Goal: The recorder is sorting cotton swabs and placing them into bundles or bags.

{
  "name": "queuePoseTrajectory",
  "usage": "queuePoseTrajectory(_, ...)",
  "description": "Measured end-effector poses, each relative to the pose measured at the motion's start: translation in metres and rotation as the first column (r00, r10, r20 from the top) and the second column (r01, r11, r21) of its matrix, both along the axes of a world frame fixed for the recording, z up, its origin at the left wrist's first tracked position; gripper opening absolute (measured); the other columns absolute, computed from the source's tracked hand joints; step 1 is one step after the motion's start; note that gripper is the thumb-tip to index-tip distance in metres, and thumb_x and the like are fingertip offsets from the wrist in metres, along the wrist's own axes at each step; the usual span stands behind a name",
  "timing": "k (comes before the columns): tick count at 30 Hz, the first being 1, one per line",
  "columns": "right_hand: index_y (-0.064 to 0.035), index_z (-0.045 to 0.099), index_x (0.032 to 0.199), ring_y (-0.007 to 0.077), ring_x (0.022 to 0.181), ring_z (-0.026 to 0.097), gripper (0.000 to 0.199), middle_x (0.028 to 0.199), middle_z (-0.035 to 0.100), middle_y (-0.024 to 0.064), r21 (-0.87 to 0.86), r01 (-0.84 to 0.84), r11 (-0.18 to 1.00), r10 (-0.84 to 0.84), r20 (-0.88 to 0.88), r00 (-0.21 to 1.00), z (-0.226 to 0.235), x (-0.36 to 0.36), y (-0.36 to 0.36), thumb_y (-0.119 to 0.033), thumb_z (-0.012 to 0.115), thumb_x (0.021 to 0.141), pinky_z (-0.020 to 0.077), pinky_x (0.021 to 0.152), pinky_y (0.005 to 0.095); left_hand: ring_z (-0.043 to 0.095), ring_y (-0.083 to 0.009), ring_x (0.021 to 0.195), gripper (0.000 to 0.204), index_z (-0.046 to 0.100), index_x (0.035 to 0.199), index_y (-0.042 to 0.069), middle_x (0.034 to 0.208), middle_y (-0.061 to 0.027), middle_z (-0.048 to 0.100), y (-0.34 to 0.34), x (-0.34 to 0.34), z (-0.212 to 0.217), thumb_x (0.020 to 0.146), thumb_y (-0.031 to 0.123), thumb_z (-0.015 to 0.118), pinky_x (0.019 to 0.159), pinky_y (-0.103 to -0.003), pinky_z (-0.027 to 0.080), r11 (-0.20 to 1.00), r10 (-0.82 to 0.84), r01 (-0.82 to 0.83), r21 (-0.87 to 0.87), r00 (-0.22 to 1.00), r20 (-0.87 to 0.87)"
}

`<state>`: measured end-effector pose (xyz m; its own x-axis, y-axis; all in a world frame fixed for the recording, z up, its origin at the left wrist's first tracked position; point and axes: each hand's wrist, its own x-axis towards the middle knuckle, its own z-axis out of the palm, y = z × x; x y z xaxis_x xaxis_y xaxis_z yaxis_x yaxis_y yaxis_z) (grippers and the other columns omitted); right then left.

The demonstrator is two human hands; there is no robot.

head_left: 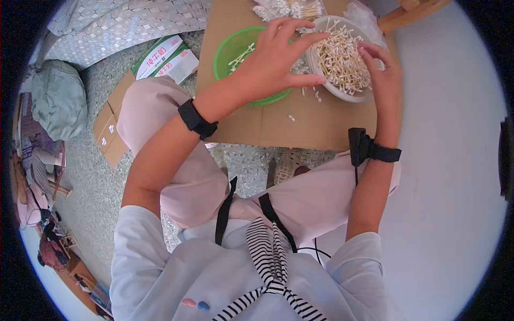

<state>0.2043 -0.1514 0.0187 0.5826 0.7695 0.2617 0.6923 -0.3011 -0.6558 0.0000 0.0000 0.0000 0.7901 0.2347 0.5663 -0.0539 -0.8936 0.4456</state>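
A white bowl (326,88) heaped with wooden-stick cotton swabs (342,61) sits on a sheet of brown cardboard (316,125). My left hand (278,56) hovers over the bowl's left rim with fingers spread, its fingertips touching the swabs. My right hand (383,69) is at the bowl's right edge, fingers curled and pinching at the swabs. A green plastic bowl (230,48) with a few swabs in it lies under and left of my left hand. Both wrists wear black straps.
Loose swab bits (292,117) dot the cardboard. Clear bags of swabs (292,8) lie beyond the bowls. A green-and-white carton (166,59) and flattened boxes (110,131) lie on the speckled floor at left. My knees sit below the cardboard.
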Motion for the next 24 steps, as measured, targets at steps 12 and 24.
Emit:
queuePoseTrajectory(12, -0.0011, 0.067, 0.107, 0.0121, 0.088, 0.064, 0.022, 0.098, 0.069, 0.0066, 0.5, 0.005, 0.866, 0.327, -0.573, 0.751, 0.004, -0.07, 0.029, -0.008, 0.069, 0.086, 0.0511, 0.077, 0.0229, 0.045, -0.0311, 0.115, 0.021, 0.072, 0.09, 0.011, 0.111, -0.0061, 0.059, 0.003, 0.005, -0.001, 0.082, 0.03, 0.068, 0.099, -0.042, 0.038, 0.996, -0.063, 0.07, -0.045, 0.988, 0.141)
queuePoseTrajectory(24, 0.0001, 0.067, 0.105, 0.0113, 0.089, 0.064, 0.02, 0.094, 0.07, 0.0074, 0.456, -0.009, 0.89, 0.276, -0.523, 0.806, 0.007, -0.072, 0.03, -0.012, 0.066, 0.089, 0.0506, 0.078, 0.0235, 0.048, -0.0289, 0.11, 0.019, 0.071, 0.09, 0.009, 0.109, -0.0047, 0.061, 0.011, 0.004, 0.006, 0.081, 0.025, 0.07, 0.098, -0.04, 0.038, 0.999, 0.005, 0.001, -0.039, 0.986, 0.168)
